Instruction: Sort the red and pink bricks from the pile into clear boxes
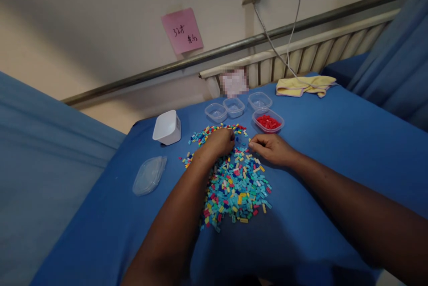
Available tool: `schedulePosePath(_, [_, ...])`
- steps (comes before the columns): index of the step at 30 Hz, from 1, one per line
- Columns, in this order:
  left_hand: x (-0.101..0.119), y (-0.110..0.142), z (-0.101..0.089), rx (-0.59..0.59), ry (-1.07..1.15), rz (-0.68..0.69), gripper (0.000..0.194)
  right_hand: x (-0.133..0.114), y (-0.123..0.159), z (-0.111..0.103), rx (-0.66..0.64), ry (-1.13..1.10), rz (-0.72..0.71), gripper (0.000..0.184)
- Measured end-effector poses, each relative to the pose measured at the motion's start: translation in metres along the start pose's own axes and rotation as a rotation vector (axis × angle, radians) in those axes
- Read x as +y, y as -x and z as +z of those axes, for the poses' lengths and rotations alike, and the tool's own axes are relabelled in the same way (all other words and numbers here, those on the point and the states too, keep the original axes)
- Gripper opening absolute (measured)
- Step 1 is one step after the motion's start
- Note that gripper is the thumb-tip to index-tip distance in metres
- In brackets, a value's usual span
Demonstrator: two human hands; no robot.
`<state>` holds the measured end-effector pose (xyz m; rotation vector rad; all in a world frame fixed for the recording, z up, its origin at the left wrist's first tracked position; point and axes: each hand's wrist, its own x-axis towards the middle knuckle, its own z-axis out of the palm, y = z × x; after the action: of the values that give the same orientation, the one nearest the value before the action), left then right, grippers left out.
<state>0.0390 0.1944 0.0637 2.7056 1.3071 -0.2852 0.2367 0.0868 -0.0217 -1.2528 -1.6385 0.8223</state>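
Observation:
A pile of small coloured bricks (239, 188) lies spread on the blue cloth (317, 152). My left hand (219, 142) rests on the far part of the pile, fingers curled down among the bricks. My right hand (272, 148) lies just right of it, fingers closed in a pinch at the pile's edge; what it pinches is too small to name. Just beyond my right hand stands a clear tub holding red bricks (268, 121). Three more clear tubs (234, 107) stand in a row behind the pile.
A white square container (167, 128) stands at the left of the pile, and a clear plastic lid (149, 174) lies nearer to me. A yellow cloth (306, 85) with a white cable across it lies at the back right. A pink note (182, 30) hangs on the wall.

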Motion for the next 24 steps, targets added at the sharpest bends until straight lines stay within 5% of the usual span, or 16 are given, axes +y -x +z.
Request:
schedulePosePath(5, [-0.01,0.01,0.005,0.021,-0.029,-0.032,0.025,0.0,0.0,-0.001,-0.007,0.042,-0.003,0.034])
schedulePosePath(11, [-0.012,0.013,0.008,0.218,0.107,-0.062,0.024,-0.001,0.0,0.0,-0.001,0.026,-0.011,0.033])
schedulePosePath(17, [0.017,-0.023,0.005,0.324,0.634,0.059,0.016,-0.002,0.0,0.0,0.002,0.011,-0.017,0.032])
schedulePosePath(20, [0.036,-0.048,-0.002,0.331,0.882,0.144,0.031,-0.001,0.001,-0.001,0.004,-0.017,-0.026,0.031])
schedulePosePath(24, [0.032,-0.054,-0.004,0.384,0.688,0.133,0.041,0.002,0.001,0.0,0.004,-0.037,-0.022,0.031])
